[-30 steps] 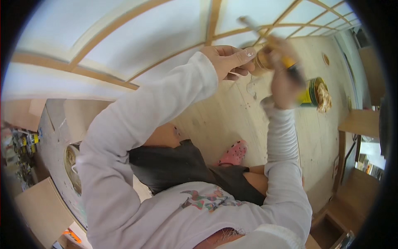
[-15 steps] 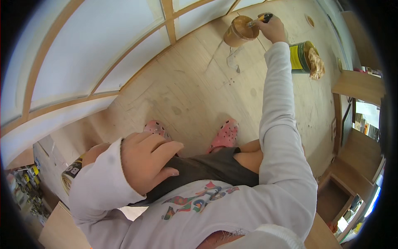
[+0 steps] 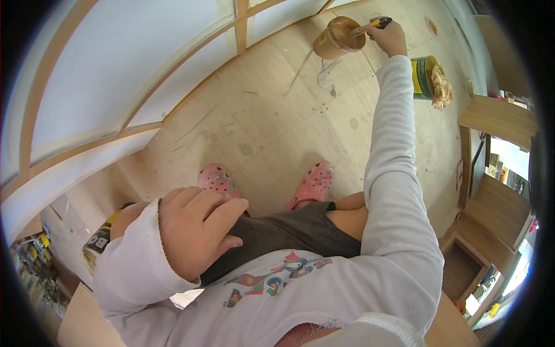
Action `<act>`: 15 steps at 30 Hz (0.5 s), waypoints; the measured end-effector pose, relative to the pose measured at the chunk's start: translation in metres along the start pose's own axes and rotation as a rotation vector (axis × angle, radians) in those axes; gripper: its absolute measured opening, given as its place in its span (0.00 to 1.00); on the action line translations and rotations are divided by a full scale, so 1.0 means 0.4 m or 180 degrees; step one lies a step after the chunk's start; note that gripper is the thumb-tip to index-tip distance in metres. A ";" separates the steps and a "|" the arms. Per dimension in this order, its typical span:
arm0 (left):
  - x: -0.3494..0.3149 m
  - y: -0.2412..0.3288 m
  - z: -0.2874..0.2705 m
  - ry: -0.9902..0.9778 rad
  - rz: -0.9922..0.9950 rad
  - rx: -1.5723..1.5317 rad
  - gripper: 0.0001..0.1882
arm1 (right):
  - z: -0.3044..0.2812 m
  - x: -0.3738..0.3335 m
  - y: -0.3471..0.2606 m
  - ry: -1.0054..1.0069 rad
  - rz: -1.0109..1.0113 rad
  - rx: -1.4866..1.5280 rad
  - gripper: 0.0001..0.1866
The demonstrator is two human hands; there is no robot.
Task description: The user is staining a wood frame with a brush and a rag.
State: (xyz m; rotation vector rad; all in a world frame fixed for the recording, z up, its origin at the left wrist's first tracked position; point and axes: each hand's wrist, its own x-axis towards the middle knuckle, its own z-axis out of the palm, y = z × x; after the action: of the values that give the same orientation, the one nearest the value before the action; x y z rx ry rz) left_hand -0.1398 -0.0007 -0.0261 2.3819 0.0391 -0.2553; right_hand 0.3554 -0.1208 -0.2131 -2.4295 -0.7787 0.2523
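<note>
My right hand reaches far forward, closed around a paintbrush with a yellow and black handle. The brush slants down to the left over the right rim of a tan-stained bucket; where its bristle tips lie is hard to make out. Brown, paint-like stuff coats the inside of the bucket. My left hand lies over my left leg on the dark shorts, fingers stretched and thumb apart, holding nothing. Right of my right wrist stands a green and yellow can with crumpled tan material at its rim.
White panels in wooden frames run along the left. My pink clogs stand on the scuffed pale floor. A dark-labelled can is partly hidden behind my left arm. Wooden shelving lines the right side.
My right hand and the paintbrush have shifted slightly right, toward the bucket's right rim. The left hand stays on the leg. The whole view has moved a little.
</note>
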 end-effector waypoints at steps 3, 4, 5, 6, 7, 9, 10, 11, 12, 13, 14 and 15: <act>-0.006 -0.010 -0.002 -0.0040 0.0045 -0.0057 0.25 | 0.024 0.005 0.006 -0.0034 0.0068 -0.0458 0.20; -0.008 -0.012 -0.002 -0.0037 0.0048 -0.0061 0.25 | 0.040 0.004 0.005 -0.0087 0.0049 -0.1035 0.21; -0.011 -0.013 -0.001 -0.0041 0.0040 -0.0063 0.25 | 0.048 -0.005 0.008 -0.0086 0.0047 -0.1041 0.21; -0.015 -0.014 -0.001 -0.0040 0.0030 -0.0063 0.25 | 0.054 -0.015 0.010 -0.0027 0.0042 -0.1048 0.21; -0.021 -0.015 -0.001 -0.0030 0.0028 -0.0066 0.25 | 0.057 -0.020 0.007 -0.0029 0.0097 -0.1087 0.21; -0.032 -0.018 0.000 -0.0102 0.0059 0.0044 0.26 | 0.038 -0.032 0.004 -0.0001 0.0092 -0.0503 0.18; -0.038 -0.020 0.000 -0.0014 0.0104 0.0033 0.26 | 0.022 -0.032 0.000 0.0058 0.0222 0.0066 0.15; -0.044 -0.021 -0.002 -0.0014 0.0117 0.0065 0.26 | 0.002 -0.040 0.002 0.0114 0.0405 0.0792 0.14; -0.048 -0.023 -0.002 -0.0016 0.0135 0.0102 0.26 | -0.016 -0.046 0.003 0.0037 0.0406 0.0747 0.14; -0.049 -0.024 -0.002 0.0000 0.0144 0.0087 0.26 | -0.031 -0.055 0.007 0.0118 0.0560 0.1244 0.14; -0.048 -0.024 -0.002 -0.0007 0.0159 0.0110 0.26 | -0.042 -0.062 0.010 0.0247 0.0649 0.1764 0.13; -0.047 -0.023 -0.002 -0.0016 0.0174 0.0134 0.27 | -0.046 -0.071 0.015 0.0352 0.0736 0.1772 0.13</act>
State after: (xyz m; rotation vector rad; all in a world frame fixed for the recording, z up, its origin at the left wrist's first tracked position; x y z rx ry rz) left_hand -0.1589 0.0074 -0.0280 2.4203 -0.0341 -0.2384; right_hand 0.3412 -0.1499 -0.2011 -1.9760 -0.3177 0.3653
